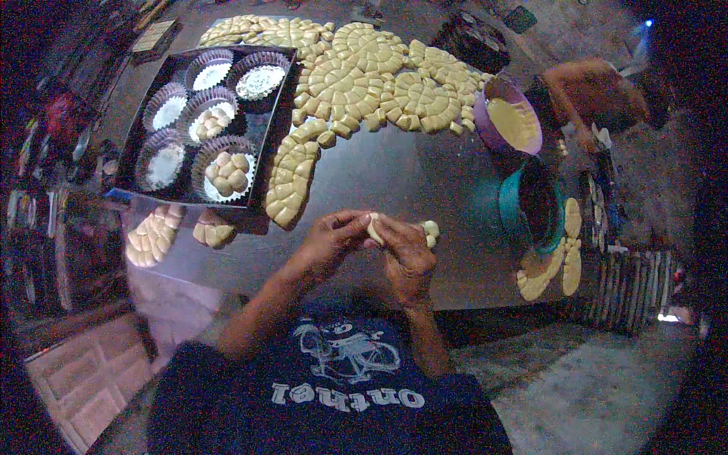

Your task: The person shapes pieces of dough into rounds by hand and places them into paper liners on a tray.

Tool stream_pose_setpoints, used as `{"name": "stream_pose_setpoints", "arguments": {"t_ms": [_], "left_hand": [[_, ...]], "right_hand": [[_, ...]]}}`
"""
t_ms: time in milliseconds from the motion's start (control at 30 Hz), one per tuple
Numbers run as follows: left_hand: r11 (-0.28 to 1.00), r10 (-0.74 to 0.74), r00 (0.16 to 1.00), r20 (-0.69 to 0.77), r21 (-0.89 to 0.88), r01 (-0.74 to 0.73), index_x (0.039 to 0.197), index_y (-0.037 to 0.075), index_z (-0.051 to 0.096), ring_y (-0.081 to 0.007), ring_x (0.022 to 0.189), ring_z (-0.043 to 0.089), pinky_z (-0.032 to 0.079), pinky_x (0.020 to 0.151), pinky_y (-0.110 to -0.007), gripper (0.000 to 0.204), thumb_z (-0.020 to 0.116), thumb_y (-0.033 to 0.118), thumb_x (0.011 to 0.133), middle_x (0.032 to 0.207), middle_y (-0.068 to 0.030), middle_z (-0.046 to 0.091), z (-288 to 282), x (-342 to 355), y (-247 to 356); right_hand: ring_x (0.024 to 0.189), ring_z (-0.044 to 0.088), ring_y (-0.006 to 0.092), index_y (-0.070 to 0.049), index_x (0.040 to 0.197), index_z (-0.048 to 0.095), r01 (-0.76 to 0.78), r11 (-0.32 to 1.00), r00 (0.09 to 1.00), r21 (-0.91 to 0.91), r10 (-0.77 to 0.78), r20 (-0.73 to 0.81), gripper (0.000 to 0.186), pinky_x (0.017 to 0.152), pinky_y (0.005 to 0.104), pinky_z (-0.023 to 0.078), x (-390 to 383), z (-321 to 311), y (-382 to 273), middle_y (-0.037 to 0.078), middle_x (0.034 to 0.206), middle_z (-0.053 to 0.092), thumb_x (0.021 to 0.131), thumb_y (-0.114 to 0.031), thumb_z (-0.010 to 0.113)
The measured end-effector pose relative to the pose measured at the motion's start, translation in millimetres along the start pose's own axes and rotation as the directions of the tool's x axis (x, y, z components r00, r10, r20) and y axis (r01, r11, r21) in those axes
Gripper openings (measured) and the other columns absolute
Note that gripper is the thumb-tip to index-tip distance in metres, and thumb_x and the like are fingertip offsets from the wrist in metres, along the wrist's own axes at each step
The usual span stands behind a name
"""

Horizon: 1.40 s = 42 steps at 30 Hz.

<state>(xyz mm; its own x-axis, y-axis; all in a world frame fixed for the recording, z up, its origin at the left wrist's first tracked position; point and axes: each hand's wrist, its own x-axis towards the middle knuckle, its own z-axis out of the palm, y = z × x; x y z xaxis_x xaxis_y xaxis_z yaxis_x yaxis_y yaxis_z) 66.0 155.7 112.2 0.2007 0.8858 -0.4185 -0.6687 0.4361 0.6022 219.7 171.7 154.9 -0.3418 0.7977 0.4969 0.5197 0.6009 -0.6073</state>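
My left hand (334,239) and my right hand (406,258) meet over the near side of the metal table (341,178). Between the fingertips of both is a small pale dough piece (374,229), pinched. A few little dough balls (431,232) show just past my right hand, partly hidden by it; whether they touch it I cannot tell. To the left, a black tray (266,148) carries several frilled paper cups. One cup holds a cluster of dough balls (230,174), and another holds a smaller cluster (211,123). The remaining cups show white bottoms.
Cut dough pieces (349,83) spread in rounds across the far side. At right stand a purple bowl (513,125) of yellowish contents and a teal bowl (523,208), dark inside. More dough (542,273) lies by the right edge. Another person's arm (580,102) reaches in from the right.
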Motion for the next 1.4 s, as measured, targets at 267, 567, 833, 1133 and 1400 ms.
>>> {"name": "stream_pose_setpoints", "arguments": {"t_ms": [267,567,833,1133,1400], "left_hand": [[0.969,0.090,0.996,0.026,0.228,-0.094,0.113,-0.001,0.062,-0.0180,0.096,0.064,0.054,0.084,-0.030,0.028,0.060,0.020,0.094,0.106,-0.0094,0.066,8.0,-8.4,3.6],[0.909,0.136,0.987,0.088,0.385,-0.160,0.104,0.001,0.067,-0.0148,0.088,0.063,0.052,0.078,-0.029,0.023,0.063,0.020,0.092,0.094,-0.0062,0.068,7.1,2.5,-7.7],[0.839,0.073,0.994,0.078,0.535,-0.103,0.092,0.001,0.068,-0.0128,0.079,0.061,0.049,0.073,-0.028,0.020,0.068,0.020,0.088,0.085,-0.0041,0.068,13.9,12.3,-38.0],[0.706,-0.030,0.995,0.092,0.707,-0.044,0.089,0.002,0.068,-0.0143,0.080,0.063,0.050,0.074,-0.031,0.018,0.069,0.020,0.087,0.085,-0.0056,0.068,47.5,21.4,-88.4],[0.877,0.265,0.964,0.019,0.411,-0.249,0.120,0.005,0.052,-0.0201,0.097,0.064,0.050,0.084,-0.035,0.035,0.064,0.009,0.087,0.093,-0.0072,0.068,81.0,52.3,-124.9]], "right_hand": [[0.086,0.065,0.0230,-0.008,0.099,0.069,-0.131,0.988,0.987,-0.082,0.138,0.083,0.018,0.077,0.0348,0.051,3.2,-9.1,-3.7,0.008,0.094,0.069,0.081,-0.008,0.070],[0.085,0.064,0.0215,-0.006,0.092,0.070,-0.410,0.907,0.898,0.096,0.383,0.218,0.014,0.075,0.0317,0.051,-3.2,-16.5,24.6,0.007,0.092,0.067,0.079,-0.007,0.073],[0.086,0.065,0.0227,-0.006,0.091,0.072,-0.266,0.964,0.926,-0.026,0.263,0.272,0.013,0.075,0.0334,0.052,-24.4,-46.7,43.4,0.007,0.092,0.066,0.078,-0.006,0.073],[0.090,0.067,0.0207,-0.004,0.089,0.072,-0.634,0.766,0.712,0.105,0.525,0.465,0.010,0.078,0.0308,0.052,-78.7,-76.4,96.5,0.011,0.093,0.070,0.083,-0.011,0.069],[0.091,0.066,0.0162,-0.002,0.088,0.069,-0.812,0.579,0.443,0.073,0.531,0.722,0.006,0.077,0.0293,0.052,-56.7,-93.7,169.1,0.007,0.092,0.070,0.085,-0.007,0.067]]}}
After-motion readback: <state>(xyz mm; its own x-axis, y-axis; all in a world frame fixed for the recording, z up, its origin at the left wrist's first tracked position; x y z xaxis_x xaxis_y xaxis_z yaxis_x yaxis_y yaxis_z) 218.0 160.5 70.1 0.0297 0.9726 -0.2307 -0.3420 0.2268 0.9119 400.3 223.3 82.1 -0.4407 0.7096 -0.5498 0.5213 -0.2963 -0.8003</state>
